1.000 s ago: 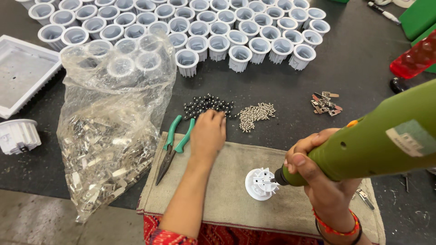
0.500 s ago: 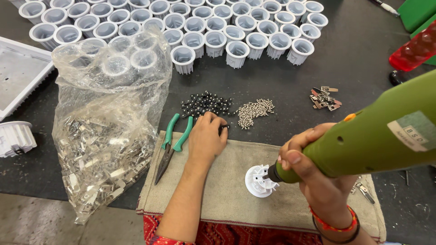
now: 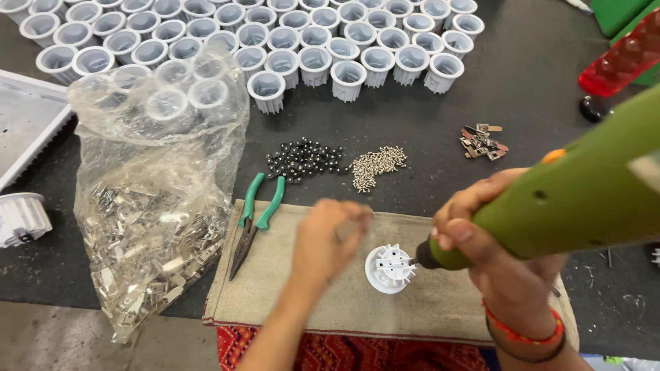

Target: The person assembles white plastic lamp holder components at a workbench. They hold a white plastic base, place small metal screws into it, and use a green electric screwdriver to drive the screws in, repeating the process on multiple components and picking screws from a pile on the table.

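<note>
One white finned housing (image 3: 390,268) sits on the tan cloth mat (image 3: 344,302) at the near edge of the worktop (image 3: 536,89), and the right hand (image 3: 491,254) has its grip clamped round a green electric screwdriver (image 3: 570,199), tip resting against the housing's rim. By the look of it, this piece is mid-assembly: nothing shows a screw seated yet. Behind, rows of white housings (image 3: 289,41) stand waiting, so I'd judge plenty of the batch is left. Supplies are near: a pile of black screws (image 3: 302,158), a pile of silver screws (image 3: 377,165), a few small metal clips (image 3: 481,143), and a clear bag of metal clips (image 3: 148,213) to the left. Green-handled pliers (image 3: 256,220) lie untouched on the mat.

The change: the left hand (image 3: 328,237), which was out at the black screws half a second ago, has drawn back over the mat toward the housing. It's blurred, fingers curled together; whether it carries a screw I cannot tell. The screwdriver has barely shifted.
</note>
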The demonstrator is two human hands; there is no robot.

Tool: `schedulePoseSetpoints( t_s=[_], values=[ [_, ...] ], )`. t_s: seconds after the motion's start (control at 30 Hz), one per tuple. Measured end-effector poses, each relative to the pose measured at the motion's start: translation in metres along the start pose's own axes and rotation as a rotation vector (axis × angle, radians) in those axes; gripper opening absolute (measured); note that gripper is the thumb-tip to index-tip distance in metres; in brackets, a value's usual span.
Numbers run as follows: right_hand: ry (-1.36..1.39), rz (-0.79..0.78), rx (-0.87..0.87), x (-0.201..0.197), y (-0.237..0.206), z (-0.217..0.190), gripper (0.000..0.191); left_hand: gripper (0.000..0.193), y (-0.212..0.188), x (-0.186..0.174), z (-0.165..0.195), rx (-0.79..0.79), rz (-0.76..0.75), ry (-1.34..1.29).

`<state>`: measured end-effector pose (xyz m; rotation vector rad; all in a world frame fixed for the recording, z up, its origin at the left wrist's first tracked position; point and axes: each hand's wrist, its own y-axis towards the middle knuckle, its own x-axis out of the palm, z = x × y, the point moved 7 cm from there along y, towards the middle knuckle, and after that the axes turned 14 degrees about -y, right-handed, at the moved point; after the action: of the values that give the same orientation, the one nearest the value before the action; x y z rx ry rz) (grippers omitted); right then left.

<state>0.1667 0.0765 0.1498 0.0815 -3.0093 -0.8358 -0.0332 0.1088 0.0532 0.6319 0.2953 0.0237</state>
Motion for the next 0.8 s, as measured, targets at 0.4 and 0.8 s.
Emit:
schedulePoseSetpoints(
  t_s=[0.4,0.8],
  values=[
    [-0.075,0.046,-0.028,-0.021,-0.007,0.001,0.031,0.016,-0.027,0.023,0.062,0.094,-0.115,0.042],
    [-0.018,0.071,-0.012,-0.011,-0.011,0.001,0.031,0.019,-0.029,0.021,0.068,0.141,-0.290,0.079]
  ],
)
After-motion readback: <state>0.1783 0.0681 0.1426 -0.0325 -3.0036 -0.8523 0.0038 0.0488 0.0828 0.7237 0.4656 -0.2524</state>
